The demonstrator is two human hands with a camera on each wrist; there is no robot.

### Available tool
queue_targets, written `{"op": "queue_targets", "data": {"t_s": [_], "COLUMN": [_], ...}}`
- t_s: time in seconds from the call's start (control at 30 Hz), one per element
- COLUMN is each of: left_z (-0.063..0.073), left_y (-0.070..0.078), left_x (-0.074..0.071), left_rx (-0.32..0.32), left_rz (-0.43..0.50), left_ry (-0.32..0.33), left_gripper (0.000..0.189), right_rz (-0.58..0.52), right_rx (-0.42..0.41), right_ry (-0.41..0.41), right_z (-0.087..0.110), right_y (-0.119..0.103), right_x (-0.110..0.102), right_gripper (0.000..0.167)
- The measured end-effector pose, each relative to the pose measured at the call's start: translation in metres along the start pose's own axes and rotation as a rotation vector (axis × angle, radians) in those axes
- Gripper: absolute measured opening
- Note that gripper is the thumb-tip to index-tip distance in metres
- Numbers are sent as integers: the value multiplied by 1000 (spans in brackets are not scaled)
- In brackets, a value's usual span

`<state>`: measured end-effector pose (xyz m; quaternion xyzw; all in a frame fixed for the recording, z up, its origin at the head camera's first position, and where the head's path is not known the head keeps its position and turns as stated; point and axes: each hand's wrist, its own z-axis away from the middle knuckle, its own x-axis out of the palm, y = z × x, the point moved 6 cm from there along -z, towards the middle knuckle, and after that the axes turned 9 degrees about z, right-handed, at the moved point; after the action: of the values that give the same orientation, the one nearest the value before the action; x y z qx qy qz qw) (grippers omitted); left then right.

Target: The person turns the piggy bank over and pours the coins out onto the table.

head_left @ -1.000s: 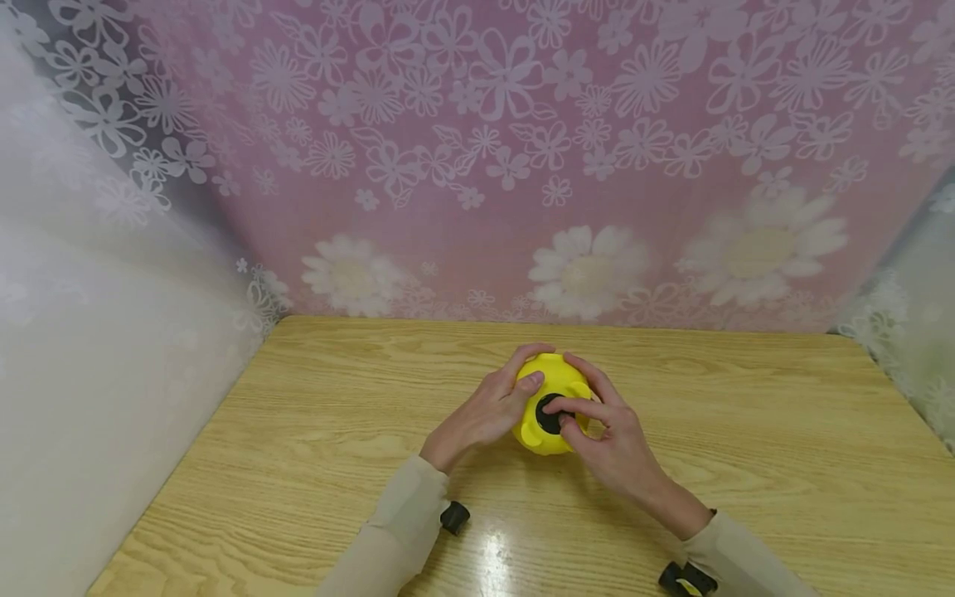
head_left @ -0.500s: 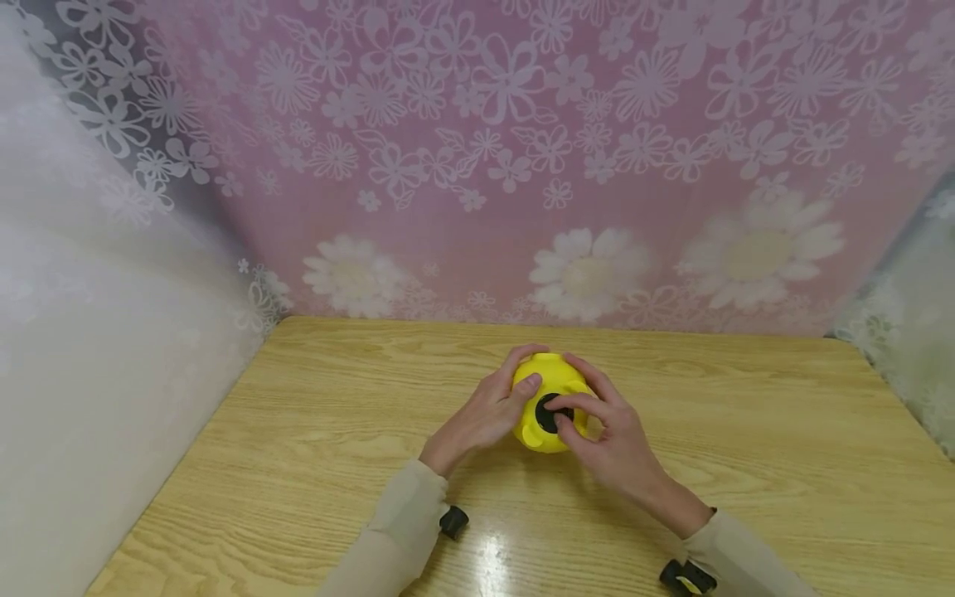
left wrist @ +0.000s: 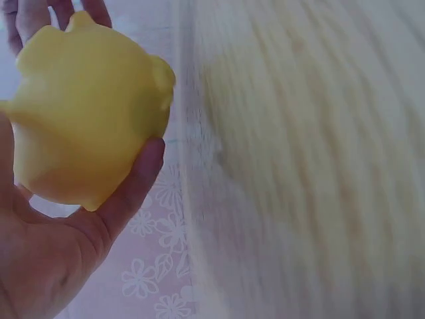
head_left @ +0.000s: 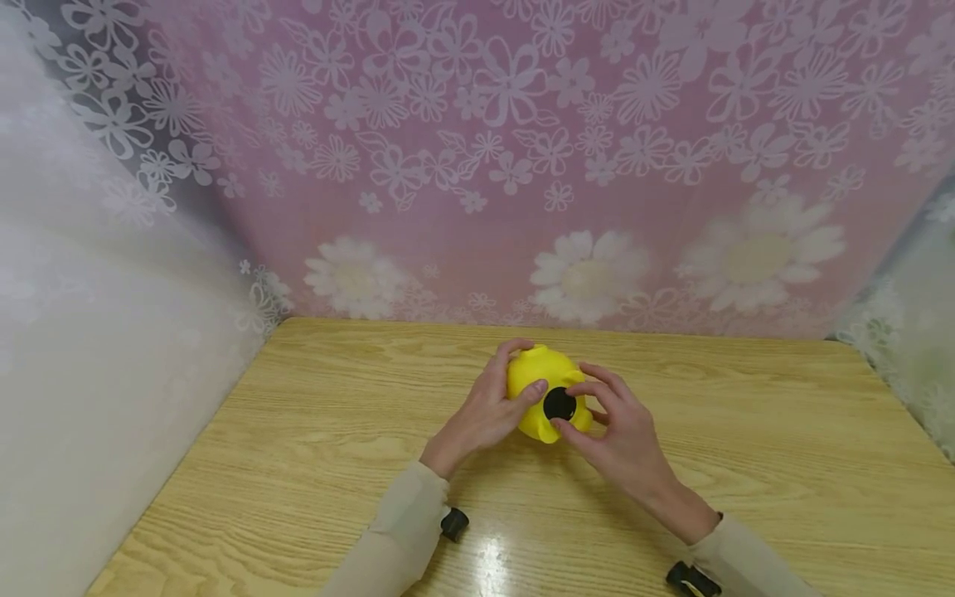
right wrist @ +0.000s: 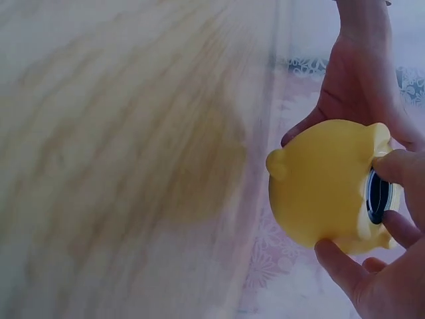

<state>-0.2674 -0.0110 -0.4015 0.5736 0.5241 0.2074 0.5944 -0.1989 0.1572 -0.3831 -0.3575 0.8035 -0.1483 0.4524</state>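
Observation:
A round yellow piggy bank (head_left: 539,373) with short stubby feet is held above the table, its black round plug (head_left: 559,405) facing me. My left hand (head_left: 481,410) grips its left side, thumb across the front and fingers behind. From the right, my right hand (head_left: 627,435) holds it with bent fingers. Thumb and index finger lie at the plug's edge, as the plug (right wrist: 379,194) also shows side-on in the right wrist view. In the left wrist view the smooth yellow body of the piggy bank (left wrist: 86,113) hides most of the left fingers.
The wood-grain table (head_left: 358,448) extends around both hands. A pink floral curtain (head_left: 448,207) hangs behind its back edge, with a whitish curtain (head_left: 112,332) at the left. Black devices (head_left: 454,524) sit at the wrists, beside the beige sleeves.
The piggy bank has tilted and turned slightly between my hands. My right fingers have shifted from across the plug's middle to its edge, leaving more of the black face visible.

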Motion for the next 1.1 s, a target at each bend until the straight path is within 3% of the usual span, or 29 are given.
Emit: {"op": "queue_targets", "data": {"t_s": [0.43,0.67,1.1], "left_z": [-2,-3,-4], "left_y": [1,-1,-2], "left_x": [-2,-3,-2], "left_rx": [-49,-66,-73], "left_rz": [-19,0,20], "left_ry": [-5,-4,-13], "left_gripper": [64,63,63], "right_rz": [6,53,42], "right_rx": [132,134,135], "right_ry": [-61,-72,-92], "right_z": [-1,-3,-5], "right_y": [-1,-4,-5], "right_x": [6,6,6], "right_gripper": [35,36,38]}}
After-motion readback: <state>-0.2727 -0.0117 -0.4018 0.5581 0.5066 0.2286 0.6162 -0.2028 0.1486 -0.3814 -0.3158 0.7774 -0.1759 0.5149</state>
